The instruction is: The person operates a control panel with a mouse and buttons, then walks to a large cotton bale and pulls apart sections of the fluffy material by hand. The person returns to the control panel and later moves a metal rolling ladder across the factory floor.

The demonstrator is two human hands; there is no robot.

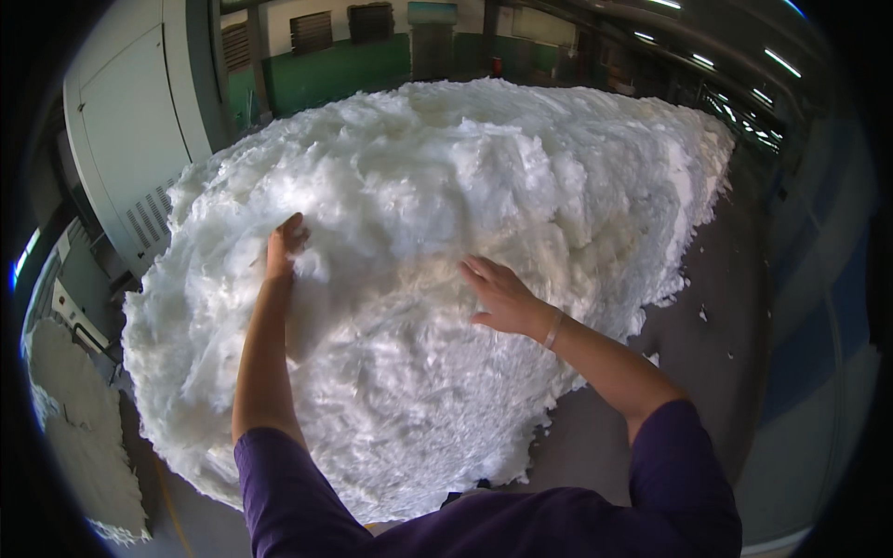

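Note:
A huge mound of loose white fluffy fibre (419, 400) fills the middle of the view, higher than the floor and wider than my reach. My left hand (285, 244) is at its left part, fingers apart and slightly bent, with a tuft of fibre (313, 267) beside the palm. I cannot see a firm grip on that tuft. Over the middle of the mound is my right hand (503, 297), its fingers stretched out toward the left and the thumb apart, holding nothing. Whether its palm touches the fibre is hidden.
A tall light-grey cabinet (139, 121) with vents stands close on the left. Another pile of whitish fibre (88, 437) lies at the lower left. Dark floor (712, 344) with scattered fluff runs along the right. A green-and-white wall (335, 70) is behind the mound.

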